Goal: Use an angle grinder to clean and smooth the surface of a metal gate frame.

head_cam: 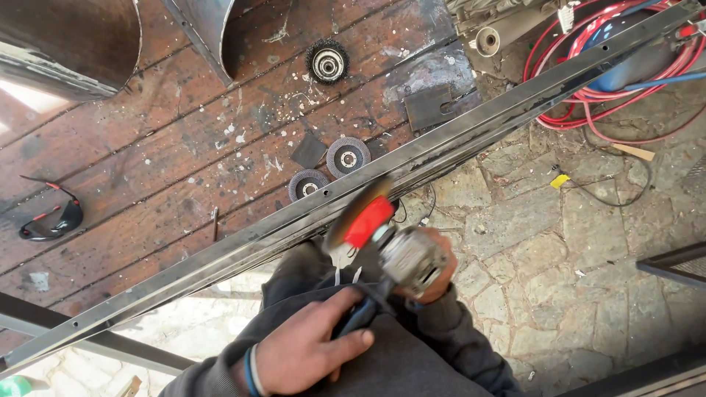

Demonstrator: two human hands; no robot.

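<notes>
Grinder (382,246), angle type w/ red guard, sits mid-frame, disc edge at the long dark steel bar (412,158) running diagonally across. Left hand (309,349): grip clamped on grinder's dark rear handle. Right hand (434,272) mostly hidden behind the silver gear head; grip closed round the body there. Beyond the bar, on the wooden counter (147,184): two flap discs (348,156), wire cup brush (327,62), safety glasses (51,220). Red hose (610,95) coiled top right on stone floor (559,250).
</notes>
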